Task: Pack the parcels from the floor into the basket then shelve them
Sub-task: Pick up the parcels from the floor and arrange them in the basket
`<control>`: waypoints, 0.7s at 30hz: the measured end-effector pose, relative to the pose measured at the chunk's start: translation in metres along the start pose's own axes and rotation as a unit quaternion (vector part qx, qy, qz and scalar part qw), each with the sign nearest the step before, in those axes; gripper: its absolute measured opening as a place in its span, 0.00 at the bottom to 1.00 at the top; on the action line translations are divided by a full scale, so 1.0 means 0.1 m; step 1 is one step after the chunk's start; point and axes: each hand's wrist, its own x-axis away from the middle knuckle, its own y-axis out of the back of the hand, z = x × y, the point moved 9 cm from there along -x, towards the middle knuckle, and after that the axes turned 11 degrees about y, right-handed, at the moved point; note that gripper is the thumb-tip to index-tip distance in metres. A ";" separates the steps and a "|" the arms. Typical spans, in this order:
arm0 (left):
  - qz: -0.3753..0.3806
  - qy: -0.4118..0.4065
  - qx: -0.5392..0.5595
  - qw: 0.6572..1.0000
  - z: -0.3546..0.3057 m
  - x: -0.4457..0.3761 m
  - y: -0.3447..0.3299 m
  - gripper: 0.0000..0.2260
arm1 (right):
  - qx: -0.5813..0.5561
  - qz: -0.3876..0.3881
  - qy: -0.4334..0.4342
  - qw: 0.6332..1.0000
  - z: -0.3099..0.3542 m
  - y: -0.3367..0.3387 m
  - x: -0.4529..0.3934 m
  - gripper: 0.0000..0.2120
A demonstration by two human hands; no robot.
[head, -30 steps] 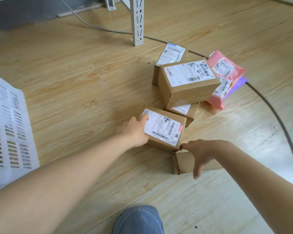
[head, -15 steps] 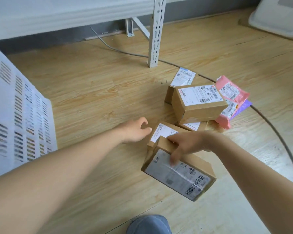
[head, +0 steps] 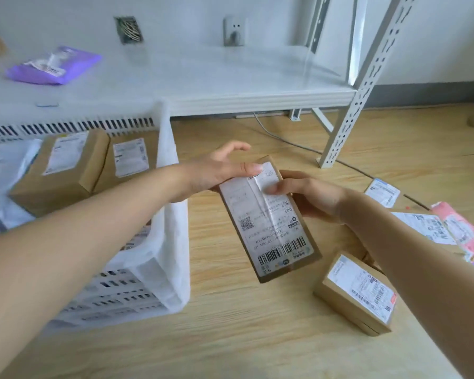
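Both hands hold a flat cardboard parcel (head: 268, 222) with a white shipping label up in the air, just right of the white slotted basket (head: 173, 258). My left hand (head: 216, 168) pinches its top left edge with the thumb on the label. My right hand (head: 309, 195) grips its right side. Two brown boxes (head: 63, 165) and white bags lie in the basket. On the floor to the right lie a small labelled box (head: 359, 294), more boxes (head: 383, 191) and a pink mailer (head: 465, 233).
A white metal shelf (head: 230, 86) stands behind, with a purple mailer (head: 52, 64) on its low board. Its slotted upright (head: 353, 99) reaches the floor right of centre. A grey cable (head: 285, 138) runs across the wooden floor.
The right hand lifted the flat parcel from the floor and carried it left toward the basket. The left hand left the floor box and took hold of the parcel. The view swung up and left.
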 end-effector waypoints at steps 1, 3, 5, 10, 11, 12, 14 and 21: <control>-0.022 -0.005 -0.003 1.000 -0.01 0.09 0.18 0.31 | 0.002 0.003 0.014 1.000 0.14 -0.09 -0.08 0.21; -0.069 -0.021 0.016 0.997 -0.03 0.25 0.57 0.29 | 0.001 0.003 0.041 0.999 0.41 -0.25 -0.21 0.19; -0.116 -0.043 0.046 0.991 -0.02 0.41 0.99 0.22 | 0.004 -0.004 0.058 0.998 0.63 -0.37 -0.33 0.26; -0.173 -0.053 0.082 0.980 0.27 0.81 1.88 0.18 | 0.005 0.031 0.073 0.997 0.90 -0.82 -0.62 0.37; -0.162 -0.049 0.087 0.982 0.36 0.87 2.00 0.19 | -0.006 0.021 0.081 0.996 0.96 -0.91 -0.69 0.37; -0.145 -0.046 0.085 0.985 0.45 0.93 2.10 0.19 | -0.017 0.007 0.092 0.996 1.01 -0.99 -0.77 0.38; -0.099 -0.039 0.060 0.992 0.65 1.06 2.28 0.24 | -0.044 -0.036 0.112 0.992 1.11 -1.16 -0.93 0.43; -0.007 -0.045 0.018 0.999 1.29 1.33 3.01 0.24 | -0.107 -0.161 0.194 0.962 1.48 -1.78 -1.57 0.46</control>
